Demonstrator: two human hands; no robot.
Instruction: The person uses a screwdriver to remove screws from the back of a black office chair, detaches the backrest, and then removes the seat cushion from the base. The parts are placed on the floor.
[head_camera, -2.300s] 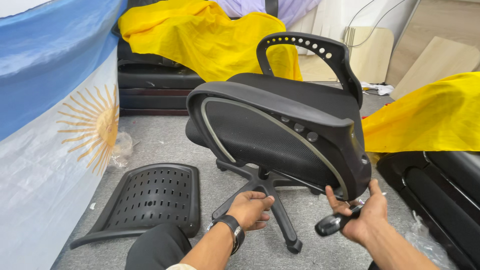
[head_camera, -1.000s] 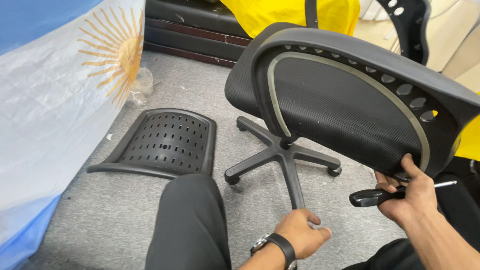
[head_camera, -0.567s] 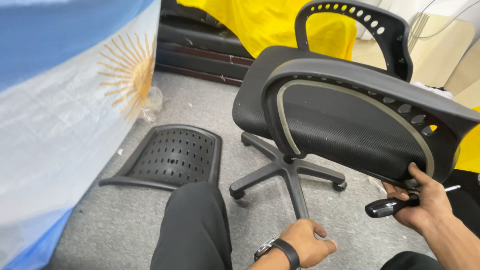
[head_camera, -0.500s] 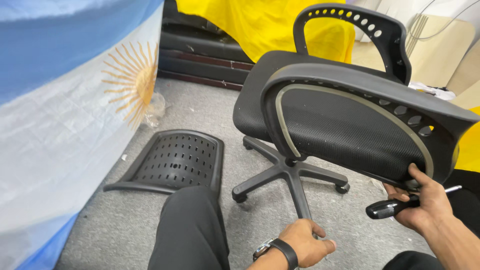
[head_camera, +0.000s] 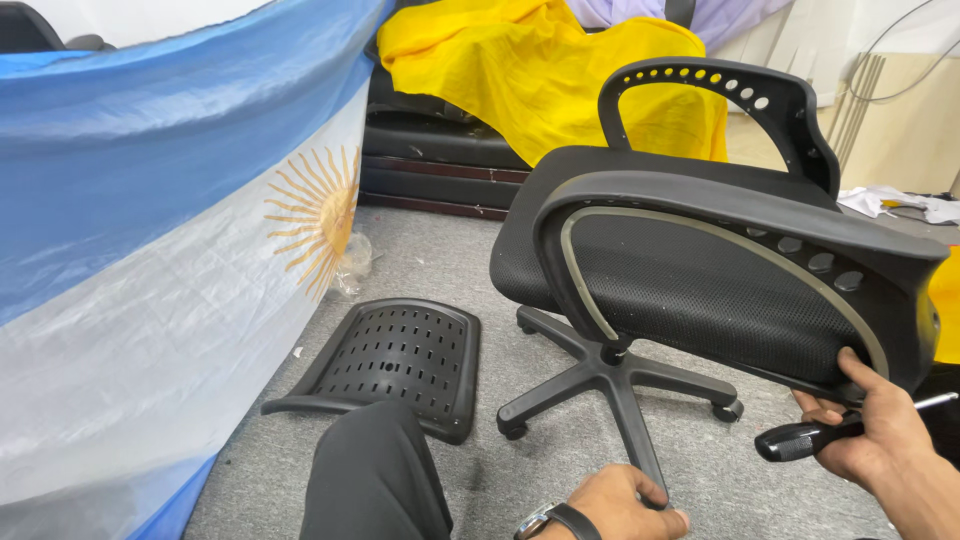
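**Mesh chair back held at its rim, screwdriver in the same hand**

Pictured from above: black office chair back of mesh in a hard plastic frame (head_camera: 720, 290), tilted forward over the black fabric seat (head_camera: 620, 170) and standing above the black five-star castor base (head_camera: 615, 385) on grey carpet. Right hand (head_camera: 880, 430) at the frame's lower right corner, thumb up against the rim, remaining fingers wrapped around the black handle of a screwdriver (head_camera: 810, 438), metal shaft pointing right. Left hand (head_camera: 625, 505), wristwatch on, down on one base leg, fingers curled loosely over it. Black perforated plastic panel (head_camera: 400, 360) flat on the carpet nearby, beside a blue-and-white flag with a gold sun (head_camera: 200, 260); yellow cloth (head_camera: 540, 70) draped behind. Judged on looks: frame stiff and moderately heavy, mesh yielding and no place for a grip; smooth plastic liable to slip under a thumb alone. Best taken at the solid rim or the curved perforated headrest loop (head_camera: 720, 85), with the base steadied against rolling.
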